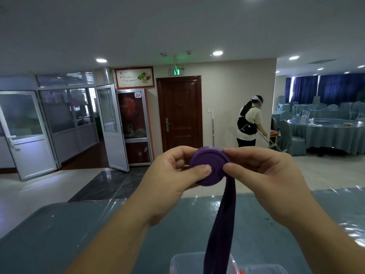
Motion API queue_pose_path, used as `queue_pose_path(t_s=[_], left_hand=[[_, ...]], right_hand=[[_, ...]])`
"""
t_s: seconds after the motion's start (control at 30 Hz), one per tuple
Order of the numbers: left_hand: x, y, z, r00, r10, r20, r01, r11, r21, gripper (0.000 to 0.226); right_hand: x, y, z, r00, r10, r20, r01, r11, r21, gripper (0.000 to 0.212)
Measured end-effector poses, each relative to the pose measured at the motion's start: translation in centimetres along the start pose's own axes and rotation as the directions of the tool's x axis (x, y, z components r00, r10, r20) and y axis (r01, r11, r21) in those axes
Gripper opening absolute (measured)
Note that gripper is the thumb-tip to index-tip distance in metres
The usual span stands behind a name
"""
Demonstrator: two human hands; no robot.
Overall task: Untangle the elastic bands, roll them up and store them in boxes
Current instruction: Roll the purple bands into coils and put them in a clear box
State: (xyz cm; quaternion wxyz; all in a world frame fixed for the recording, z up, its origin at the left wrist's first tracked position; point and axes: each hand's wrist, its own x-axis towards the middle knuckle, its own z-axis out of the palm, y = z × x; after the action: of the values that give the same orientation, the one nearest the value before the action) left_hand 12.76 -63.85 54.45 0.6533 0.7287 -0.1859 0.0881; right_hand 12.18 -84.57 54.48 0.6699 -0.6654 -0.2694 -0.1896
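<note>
L hand [173,175] grips purple band roll [209,167], thumb pressed on its centre, fingers hidden behind. R hand [262,171] pinches roll's edge. Loose tail hangs over clear box [189,262], cut off at btm edge.

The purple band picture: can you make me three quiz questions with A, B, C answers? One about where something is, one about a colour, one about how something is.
1. Where does the loose tail of the purple band hang?
A. Over the clear box
B. On the floor
C. Over a chair

2. What colour is the table cover?
A. Red
B. Blue-grey
C. Yellow

3. How is the band?
A. Lying flat
B. Fully rolled
C. Partly rolled

Answers:
1 A, the tail drops toward the clear box.
2 B, the cover looks blue-grey.
3 C, the left hand and right hand hold a coil with a tail left.
</note>
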Motion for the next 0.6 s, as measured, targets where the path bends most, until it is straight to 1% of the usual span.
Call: queue_pose_path(t_s=[0.1, 0.17, 0.27, 0.37, 0.43, 0.5, 0.57, 0.6], left_hand=[[0.2, 0.3, -0.7, 0.997, 0.004, 0.082, -0.018, 0.985, 0.17, 0.037], [0.2, 0.7, -1.1, 0.994, 0.016, 0.111, -0.037, 0.982, 0.188, 0.036], [-0.1, 0.8, -0.9, 0.995, 0.029, 0.1, -0.034, 0.998, 0.052, 0.042], [-0.2, 0.2, -0.7, 0.999, 0.017, 0.049, -0.013, 0.996, -0.087, 0.042], [-0.1, 0.2, -0.6, 0.999, 0.005, 0.05, 0.0, 0.995, -0.097, 0.044], [-0.1, 0.6, -0.7, 0.998, 0.004, 0.066, -0.003, 1.0, -0.026, 0.043], [-0.1, 1.2, -1.0, 0.996, 0.037, 0.082, -0.047, 0.991, 0.123, 0.04], [-0.1, 1.4, -1.2, 0.995, 0.058, 0.081, -0.071, 0.984, 0.163, 0.039]], right_hand=[[0.0, -0.2, -0.1, 0.999, 0.004, 0.048, 0.0, 0.996, -0.084, 0.027], [0.1, -0.3, 0.1, 0.999, -0.019, 0.047, 0.023, 0.995, -0.093, 0.024], [0.0, -0.2, 0.3, 0.999, -0.052, -0.008, 0.052, 0.999, -0.001, 0.026], [0.0, -0.4, 0.1, 0.999, -0.022, 0.038, 0.021, 1.0, 0.021, 0.039], [0.1, -0.6, -0.2, 0.998, 0.002, 0.064, -0.002, 1.0, 0.008, 0.038], [0.2, -0.9, -0.3, 0.996, 0.002, 0.093, 0.002, 0.999, -0.04, 0.035], [0.2, -1.1, -0.3, 0.993, -0.011, 0.116, 0.02, 0.997, -0.08, 0.034], [0.2, -1.1, -0.2, 0.994, -0.016, 0.111, 0.026, 0.996, -0.085, 0.034]])
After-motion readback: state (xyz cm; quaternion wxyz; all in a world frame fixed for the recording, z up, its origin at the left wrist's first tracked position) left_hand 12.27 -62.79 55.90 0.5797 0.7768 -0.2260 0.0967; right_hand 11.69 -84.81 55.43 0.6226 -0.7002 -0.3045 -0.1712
